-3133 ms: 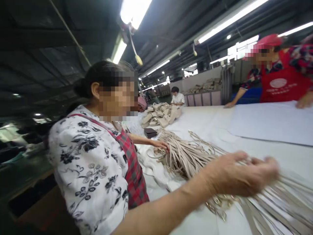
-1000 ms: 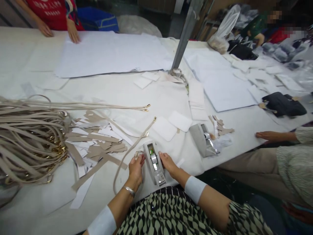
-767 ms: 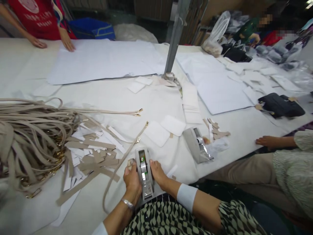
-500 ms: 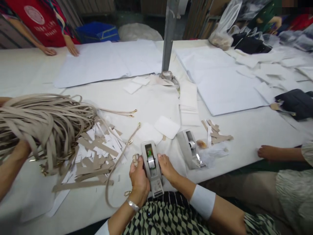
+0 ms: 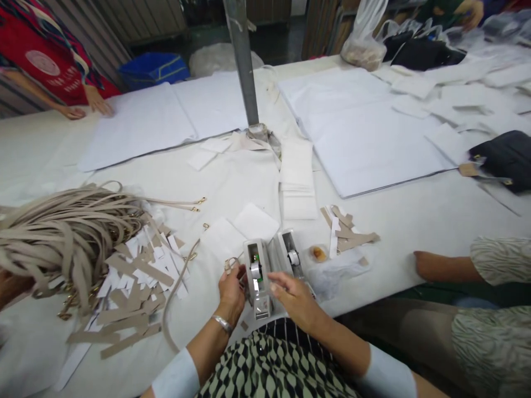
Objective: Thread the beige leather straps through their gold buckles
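A grey tape dispenser (image 5: pixel 258 301) stands in front of me between my hands, with a roll of tape on its wheel. My left hand (image 5: pixel 231 293) is closed at its left side, with a strap end with a metal buckle (image 5: pixel 231 264) showing above the fingers. My right hand (image 5: pixel 295 298) holds nothing; its fingers are apart and reach the dispenser's right side. A second tape dispenser (image 5: pixel 289 251) stands close on the right, partly behind my right hand. To the left, a beige strap (image 5: pixel 172 304) with metal clasps curves over the table.
A heap of beige straps (image 5: pixel 70 232) lies at left, beside paper and beige strips (image 5: pixel 136 276). White cards (image 5: pixel 297 177) and large white sheets (image 5: pixel 365 132) lie farther back. A metal post (image 5: pixel 243 66) rises mid-table. Co-workers' hands (image 5: pixel 440 266) are at right and far left.
My right hand has loosened from the dispenser's side, its fingers spreading. The second dispenser now stands closer to the first. The view has shifted, and the co-worker's arm at left has drawn back.
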The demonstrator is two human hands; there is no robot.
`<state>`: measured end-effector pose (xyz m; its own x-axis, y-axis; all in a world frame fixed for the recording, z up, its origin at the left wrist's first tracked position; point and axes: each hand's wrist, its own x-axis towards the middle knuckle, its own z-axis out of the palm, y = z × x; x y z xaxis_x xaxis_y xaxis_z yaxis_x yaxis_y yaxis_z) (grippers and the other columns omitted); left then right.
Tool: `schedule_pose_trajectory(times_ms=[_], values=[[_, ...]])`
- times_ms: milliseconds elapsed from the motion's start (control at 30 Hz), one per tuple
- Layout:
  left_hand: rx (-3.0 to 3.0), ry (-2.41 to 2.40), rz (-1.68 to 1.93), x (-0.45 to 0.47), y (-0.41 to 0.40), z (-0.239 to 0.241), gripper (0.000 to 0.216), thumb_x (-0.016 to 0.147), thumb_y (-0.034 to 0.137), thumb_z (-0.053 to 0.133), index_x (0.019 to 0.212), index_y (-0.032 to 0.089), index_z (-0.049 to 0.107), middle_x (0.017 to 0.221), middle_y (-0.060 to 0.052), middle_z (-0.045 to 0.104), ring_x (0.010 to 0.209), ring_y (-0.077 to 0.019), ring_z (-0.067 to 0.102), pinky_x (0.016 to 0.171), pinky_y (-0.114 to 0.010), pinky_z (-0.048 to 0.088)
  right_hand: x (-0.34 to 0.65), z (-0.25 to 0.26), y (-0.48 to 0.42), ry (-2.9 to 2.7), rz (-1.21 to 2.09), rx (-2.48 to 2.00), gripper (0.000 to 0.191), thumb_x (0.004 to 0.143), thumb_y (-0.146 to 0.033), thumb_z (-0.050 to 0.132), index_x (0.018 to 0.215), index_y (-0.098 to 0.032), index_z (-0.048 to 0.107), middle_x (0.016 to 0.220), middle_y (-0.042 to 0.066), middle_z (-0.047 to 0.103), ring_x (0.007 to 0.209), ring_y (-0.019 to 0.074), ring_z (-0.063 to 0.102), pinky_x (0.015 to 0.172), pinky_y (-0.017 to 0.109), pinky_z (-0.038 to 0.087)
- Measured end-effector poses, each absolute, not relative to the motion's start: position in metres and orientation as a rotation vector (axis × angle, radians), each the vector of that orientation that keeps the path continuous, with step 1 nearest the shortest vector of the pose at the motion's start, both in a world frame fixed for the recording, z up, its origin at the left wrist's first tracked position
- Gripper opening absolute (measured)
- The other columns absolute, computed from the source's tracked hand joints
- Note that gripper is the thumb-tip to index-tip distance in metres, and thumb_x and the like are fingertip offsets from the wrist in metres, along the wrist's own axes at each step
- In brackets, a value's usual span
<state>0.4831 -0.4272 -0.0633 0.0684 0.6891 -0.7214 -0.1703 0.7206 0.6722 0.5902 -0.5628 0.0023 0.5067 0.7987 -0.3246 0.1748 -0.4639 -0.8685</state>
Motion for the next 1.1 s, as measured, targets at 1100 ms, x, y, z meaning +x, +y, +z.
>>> schedule_pose_trajectory(times_ms=[1100], values=[[0.298, 1.359, 0.444, 0.406, -0.411, -0.085, 0.014, 0.087, 0.009, 0.051, 0.075, 0.012, 0.057, 0.068, -0.003, 0.063, 0.058, -0.0130, 0.062, 0.056, -0.025, 0.056, 0.668, 0.045, -0.575, -0.875, 0.553, -2.143, 0.105, 0.059, -0.023, 0.072, 0.148, -0.017, 0.017, 0.150, 0.015, 0.031, 0.137, 0.0278, 0.030, 0.113, 0.042, 0.025]])
